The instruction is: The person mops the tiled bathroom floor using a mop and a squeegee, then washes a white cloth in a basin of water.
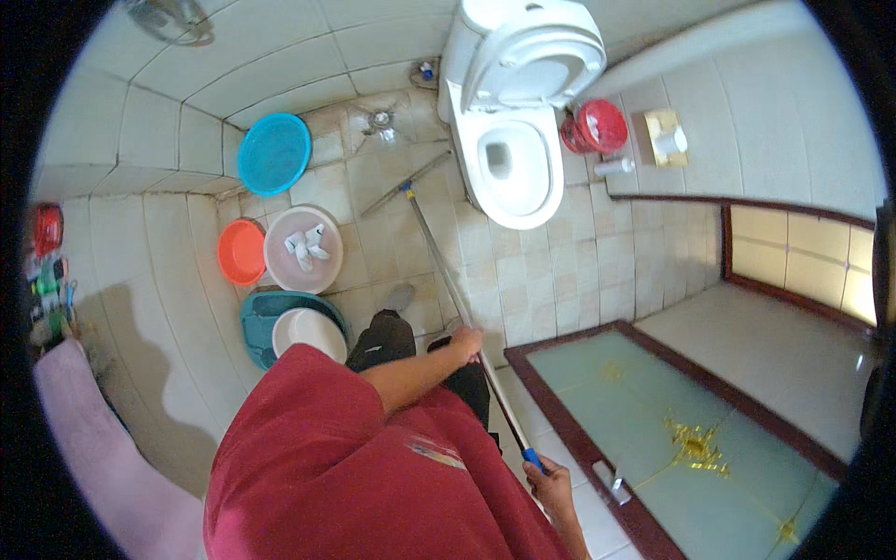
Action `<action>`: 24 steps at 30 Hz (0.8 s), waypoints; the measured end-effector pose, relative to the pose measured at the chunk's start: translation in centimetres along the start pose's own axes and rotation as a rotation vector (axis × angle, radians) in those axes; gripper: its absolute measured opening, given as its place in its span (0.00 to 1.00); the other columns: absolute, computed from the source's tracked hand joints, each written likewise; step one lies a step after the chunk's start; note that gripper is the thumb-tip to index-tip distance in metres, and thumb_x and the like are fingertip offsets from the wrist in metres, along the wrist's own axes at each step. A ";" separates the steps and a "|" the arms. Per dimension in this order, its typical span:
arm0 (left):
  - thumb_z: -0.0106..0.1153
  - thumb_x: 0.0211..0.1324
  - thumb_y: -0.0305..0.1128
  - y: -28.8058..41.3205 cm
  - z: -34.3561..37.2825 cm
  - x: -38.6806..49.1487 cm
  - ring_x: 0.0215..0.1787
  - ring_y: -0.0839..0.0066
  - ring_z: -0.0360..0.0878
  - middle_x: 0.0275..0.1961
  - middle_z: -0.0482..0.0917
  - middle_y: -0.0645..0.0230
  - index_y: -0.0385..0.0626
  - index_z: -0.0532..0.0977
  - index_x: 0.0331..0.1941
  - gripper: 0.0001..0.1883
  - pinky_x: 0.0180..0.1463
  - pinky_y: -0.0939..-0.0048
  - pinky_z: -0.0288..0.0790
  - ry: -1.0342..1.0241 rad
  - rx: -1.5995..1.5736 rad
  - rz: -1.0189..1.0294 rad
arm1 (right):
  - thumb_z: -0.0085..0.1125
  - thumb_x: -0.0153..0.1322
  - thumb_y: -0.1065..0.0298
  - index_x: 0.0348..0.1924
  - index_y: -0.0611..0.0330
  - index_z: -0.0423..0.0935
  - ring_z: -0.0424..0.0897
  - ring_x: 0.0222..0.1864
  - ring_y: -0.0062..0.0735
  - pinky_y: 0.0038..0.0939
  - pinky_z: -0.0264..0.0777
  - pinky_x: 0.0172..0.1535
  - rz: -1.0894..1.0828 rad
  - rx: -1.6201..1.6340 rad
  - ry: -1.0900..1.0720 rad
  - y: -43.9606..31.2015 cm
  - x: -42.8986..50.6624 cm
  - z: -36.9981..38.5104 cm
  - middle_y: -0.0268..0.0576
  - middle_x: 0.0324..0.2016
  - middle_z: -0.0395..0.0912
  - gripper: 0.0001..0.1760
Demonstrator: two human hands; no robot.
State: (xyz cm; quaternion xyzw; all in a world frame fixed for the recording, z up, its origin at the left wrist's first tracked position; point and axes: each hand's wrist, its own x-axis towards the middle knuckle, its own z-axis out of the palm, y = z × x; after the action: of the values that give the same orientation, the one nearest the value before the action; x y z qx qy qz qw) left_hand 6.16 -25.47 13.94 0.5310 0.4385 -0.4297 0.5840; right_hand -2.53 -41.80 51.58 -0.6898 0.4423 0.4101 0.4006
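A long-handled floor squeegee (444, 269) slants across the tiled floor. Its wide blade (406, 183) rests on the tiles, left of the white toilet (519, 168). My left hand (465, 344) is wrapped around the metal pole about two thirds of the way up. At the top end, my right hand (549, 481) grips the pole by its blue plastic end (532, 458). A metal floor drain (381, 119) lies beyond the blade, with a wet shine around it.
Along the left wall are a blue basin (274, 154), an orange basin (241, 252), a pale basin (302, 269) holding white cloth and a green tub (257, 329) with a white basin (308, 332). A red bin (603, 126) stands right of the toilet. A glass-panelled door (672, 420) is close on my right.
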 end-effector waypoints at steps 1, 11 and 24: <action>0.56 0.59 0.40 0.7 0.2 -1.4 0.20 0.61 0.83 0.27 0.84 0.50 0.29 0.80 0.32 0.19 0.26 0.60 0.78 0.035 0.012 -0.031 | 0.67 0.71 0.64 0.42 0.62 0.83 0.66 0.18 0.14 0.21 0.57 0.20 -0.009 -0.023 0.000 -1.4 0.2 0.0 0.28 0.19 0.71 0.11; 0.51 0.63 0.45 16.2 -8.9 7.5 0.39 0.50 0.85 0.36 0.84 0.43 0.34 0.81 0.40 0.22 0.50 0.48 0.75 0.317 0.201 0.373 | 0.60 0.75 0.60 0.34 0.61 0.77 0.68 0.23 0.21 0.28 0.64 0.29 -0.511 -0.541 -0.348 -20.8 6.1 -0.2 0.30 0.20 0.71 0.13; 0.55 0.64 0.38 20.7 -7.0 -13.0 0.38 0.51 0.81 0.39 0.80 0.56 0.49 0.78 0.41 0.09 0.40 0.51 0.74 1.102 0.056 0.980 | 0.52 0.78 0.51 0.57 0.67 0.75 0.65 0.15 0.18 0.22 0.54 0.20 -0.669 -0.561 -0.838 -37.3 -1.9 -1.3 0.34 0.20 0.73 0.26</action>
State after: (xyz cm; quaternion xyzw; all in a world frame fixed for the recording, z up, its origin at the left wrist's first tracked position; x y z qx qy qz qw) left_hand 22.61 -16.66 31.22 0.8197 0.3697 0.1983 0.3900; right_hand 32.22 -31.73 60.86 -0.6506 -0.1191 0.5995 0.4507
